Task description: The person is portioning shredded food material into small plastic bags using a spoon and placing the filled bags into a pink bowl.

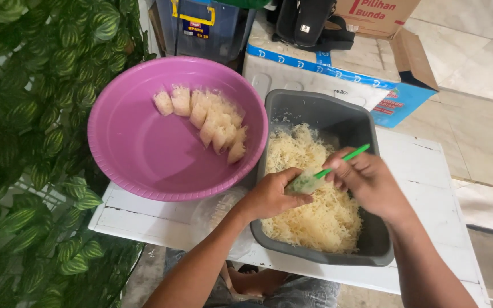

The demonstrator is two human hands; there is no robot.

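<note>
Along the left edge, a wall of green leaves (24, 142) with pale stripes runs from top to bottom beside a white tabletop (423, 171) with worn paint. On the tabletop's left part sits a round purple basin (144, 154), and inside it, toward its upper right, lies a curved row of small filled plastic pouches (206, 117), pale yellow and touching one another. Just right of the basin, with their rims meeting, stands a grey rectangular tub (320, 105) heaped with shredded cheese (315, 217). Over the cheese, the left hand (272, 197) is closed around a small clear plastic pouch (305, 183), pinching it between thumb and fingers with its opening turned to the right. Close beside it, the right hand (366, 179) has its fingers curled around a green stick-like utensil (343, 161), whose lower end reaches into the pouch's mouth while its upper end points up and right across the tub. Some loose clear plastic (218, 211) lies on the tabletop below the basin, partly behind the left forearm. Beyond the tub, on the floor, are a white foam box (309, 74) taped in blue, a cardboard carton (395, 51) and a black object on top of the foam box.
</note>
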